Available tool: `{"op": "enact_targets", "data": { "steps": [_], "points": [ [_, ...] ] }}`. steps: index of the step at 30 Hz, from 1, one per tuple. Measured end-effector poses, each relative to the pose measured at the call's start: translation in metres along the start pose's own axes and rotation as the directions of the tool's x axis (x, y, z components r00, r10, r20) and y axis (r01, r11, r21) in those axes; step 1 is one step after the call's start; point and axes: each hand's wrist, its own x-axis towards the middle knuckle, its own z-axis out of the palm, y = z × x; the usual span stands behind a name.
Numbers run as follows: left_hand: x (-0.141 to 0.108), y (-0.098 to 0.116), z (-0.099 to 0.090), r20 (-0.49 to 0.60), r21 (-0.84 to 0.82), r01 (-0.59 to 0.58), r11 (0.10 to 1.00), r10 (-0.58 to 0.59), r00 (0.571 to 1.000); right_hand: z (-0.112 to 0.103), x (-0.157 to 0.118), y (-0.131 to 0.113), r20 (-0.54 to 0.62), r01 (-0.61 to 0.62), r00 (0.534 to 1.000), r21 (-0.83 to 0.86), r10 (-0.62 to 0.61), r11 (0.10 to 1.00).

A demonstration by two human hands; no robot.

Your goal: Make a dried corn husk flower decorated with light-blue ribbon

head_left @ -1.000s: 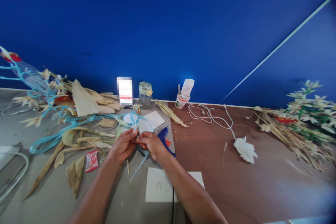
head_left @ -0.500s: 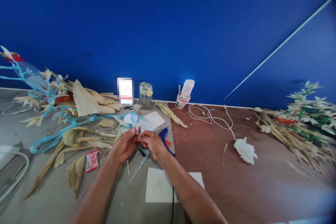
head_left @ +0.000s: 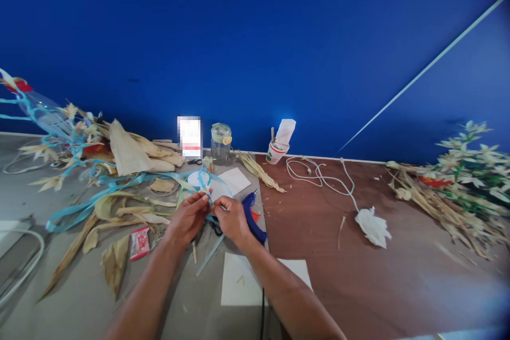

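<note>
My left hand [head_left: 190, 219] is closed, thumb and fingertips pinching a light-blue ribbon [head_left: 210, 201] just above the work surface. Right beside it, my right hand [head_left: 231, 220] is closed too, its fingertips gripping the lower part of the same ribbon. A small pale husk flower piece [head_left: 207, 163] rises behind the fingertips, where the ribbon loops around; its stem is mostly hidden. To the right of my right hand lies a blue glue gun [head_left: 251, 212]. Dried corn husks [head_left: 137, 212] and a longer stretch of blue ribbon spread out left of my left hand.
A glass jar [head_left: 221, 144], a lit phone [head_left: 189, 137] and a paper cup [head_left: 278, 152] stand along the blue wall. A white cable [head_left: 338, 184] curls to the right near crumpled tissue [head_left: 372, 227]. White paper [head_left: 241, 281] lies under my right forearm. Husk flowers [head_left: 470, 164] sit far right.
My right hand has shifted slightly, its fingers now drawn up a little higher at the ribbon. My left hand keeps its pinch. Everything else on the table stays in place.
</note>
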Motion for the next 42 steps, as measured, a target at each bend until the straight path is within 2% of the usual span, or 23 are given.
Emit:
{"op": "enact_targets", "data": {
  "steps": [5,10,21,29,37,42],
  "points": [
    [-0.002,0.000,0.003,0.012,-0.032,0.008,0.999,-0.008,1.000,-0.003,-0.003,-0.003,-0.061,0.046,0.997,-0.149,-0.056,0.988],
    [-0.003,0.000,0.004,0.001,-0.038,0.008,0.999,-0.008,1.000,-0.003,-0.004,-0.001,-0.066,0.083,0.993,-0.222,-0.100,0.972],
    [-0.003,0.001,0.004,0.005,0.020,0.012,1.000,-0.012,1.000,-0.001,-0.002,-0.001,-0.004,0.057,0.998,-0.115,-0.058,0.992],
    [-0.002,-0.002,0.005,-0.034,0.034,-0.015,0.999,0.016,0.999,0.001,-0.001,0.005,0.000,0.060,0.998,-0.168,-0.061,0.984],
    [0.002,-0.007,0.000,-0.044,0.160,-0.032,0.987,0.040,0.998,0.001,0.000,0.004,0.030,0.018,0.999,-0.231,-0.012,0.973],
    [0.004,-0.011,-0.003,-0.066,0.316,-0.076,0.946,0.102,0.993,0.001,0.001,0.005,0.027,0.001,1.000,-0.237,0.005,0.972]
  ]
}}
